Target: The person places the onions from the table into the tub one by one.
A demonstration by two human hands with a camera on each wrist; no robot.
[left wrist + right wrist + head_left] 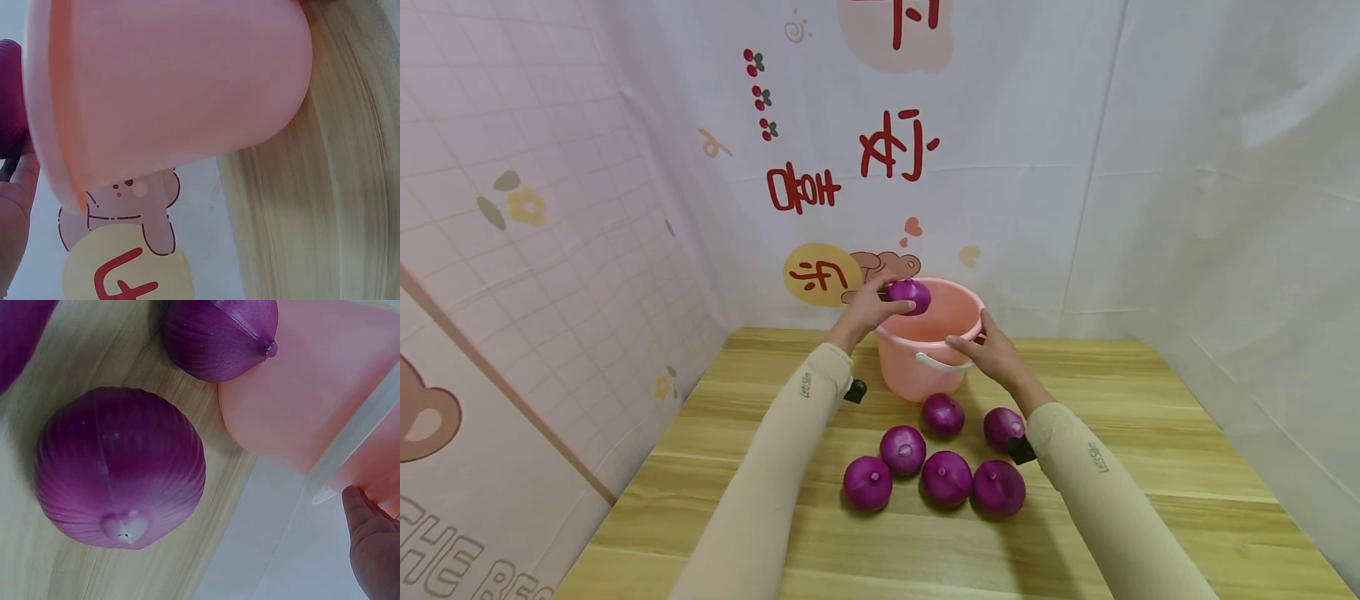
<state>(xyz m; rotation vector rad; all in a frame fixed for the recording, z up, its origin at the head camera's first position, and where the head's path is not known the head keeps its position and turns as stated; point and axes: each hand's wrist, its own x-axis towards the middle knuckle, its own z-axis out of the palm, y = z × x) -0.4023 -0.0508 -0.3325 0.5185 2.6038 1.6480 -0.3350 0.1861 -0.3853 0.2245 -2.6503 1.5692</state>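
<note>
My left hand [871, 308] grips a red onion [913, 297] at the left side of a pink bucket's [910, 367] mouth, level with the rim. In the left wrist view, this onion [9, 100] and the fingers show only at the left edge, beside the bucket wall. My right hand [997, 352] holds the bucket's right rim, thumb at the front near the white handle [942, 363]. The right wrist view shows this hand [377, 550] against the rim. The bucket's floor is hidden from the head view.
Several more red onions [902, 450] lie on the wooden table [760, 467] in front of the bucket, one close to its base [943, 415]. Another [1003, 428] sits partly behind the right wrist camera. A printed cloth wall [1015, 167] stands behind the table.
</note>
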